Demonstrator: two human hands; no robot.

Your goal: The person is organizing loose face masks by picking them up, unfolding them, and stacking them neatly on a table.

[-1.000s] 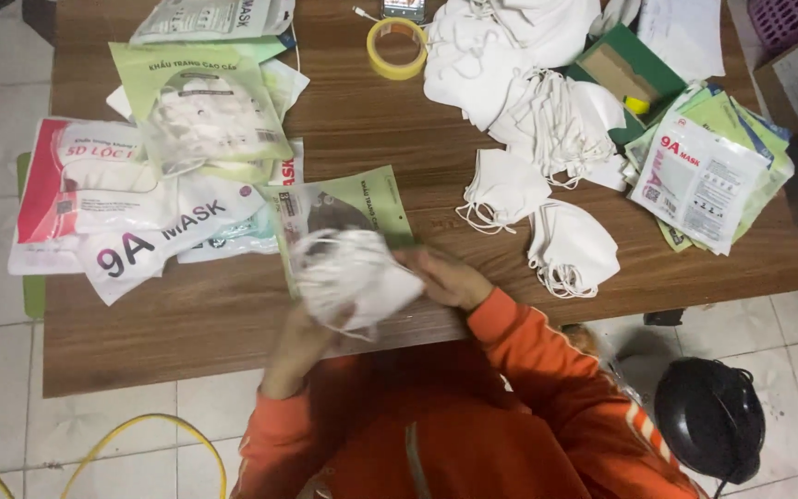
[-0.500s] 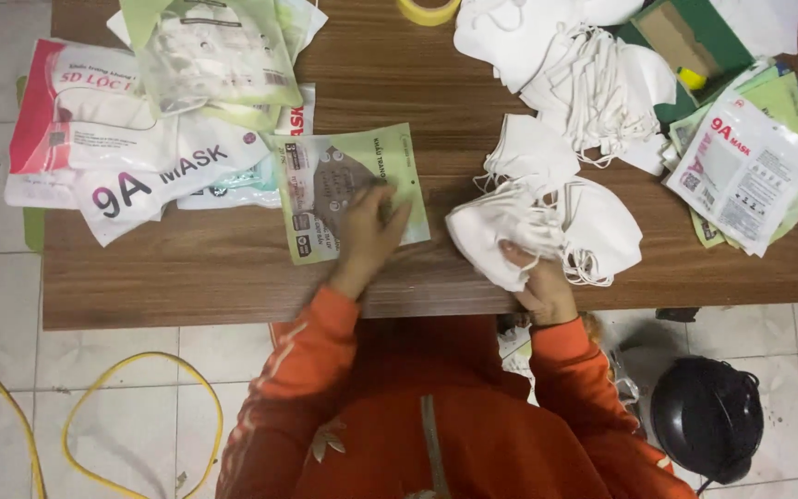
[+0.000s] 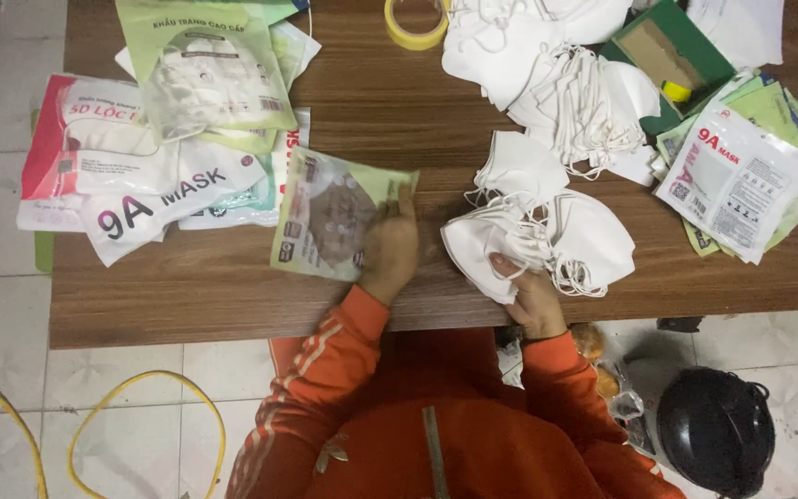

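A person in an orange jacket works at a wooden counter. The left hand lies flat, fingers together, pressing the right edge of a green packaged mask. Just right of that packet, the right hand grips a bunch of loose white masks, thumb closed over them. Beyond the packet lie stacked mask packets, and a yellow tape roll sits at the counter's far edge

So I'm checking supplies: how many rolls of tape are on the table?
1. A yellow tape roll lies flat at the far edge of the wooden table, partly cut off by the frame, left of the loose white masks. Others may be hidden beneath piles.
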